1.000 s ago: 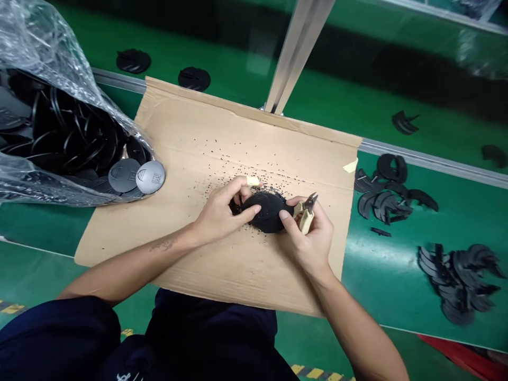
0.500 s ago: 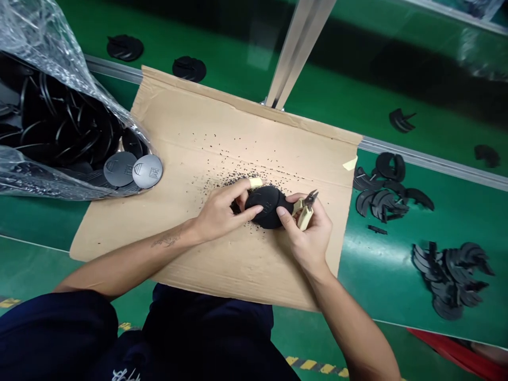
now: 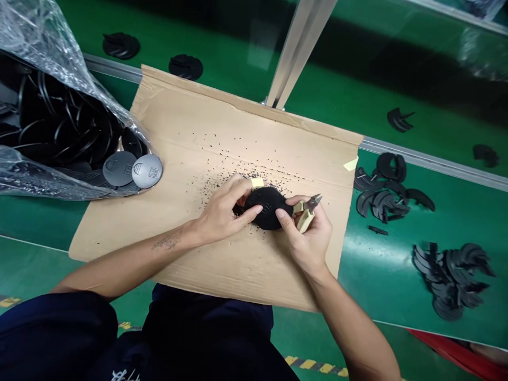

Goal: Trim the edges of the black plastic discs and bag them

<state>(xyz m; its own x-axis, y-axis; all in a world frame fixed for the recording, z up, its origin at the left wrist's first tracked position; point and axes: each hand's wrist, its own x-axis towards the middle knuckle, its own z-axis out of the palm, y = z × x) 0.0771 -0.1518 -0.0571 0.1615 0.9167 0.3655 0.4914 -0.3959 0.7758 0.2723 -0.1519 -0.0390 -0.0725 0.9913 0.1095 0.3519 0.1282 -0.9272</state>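
Observation:
A round black plastic disc (image 3: 267,207) is held just above a sheet of brown cardboard (image 3: 206,143). My left hand (image 3: 224,209) grips its left side, thumb below and taped forefinger over the top edge. My right hand (image 3: 307,235) is closed round small cutters with cream handles (image 3: 307,211), their dark jaws pointing up and right, while its thumb presses on the disc's right edge. Tiny black trimmings are scattered on the cardboard around the disc.
A clear plastic bag (image 3: 47,111) of black discs lies at the left, with two grey discs (image 3: 133,169) at its mouth. Heaps of black curved offcuts (image 3: 387,188) (image 3: 452,278) sit on the green belt to the right. A metal post (image 3: 297,50) slants up behind the cardboard.
The disc has been turned slightly between my hands. The cutters' jaws have shifted a little to the right. The view has drifted somewhat.

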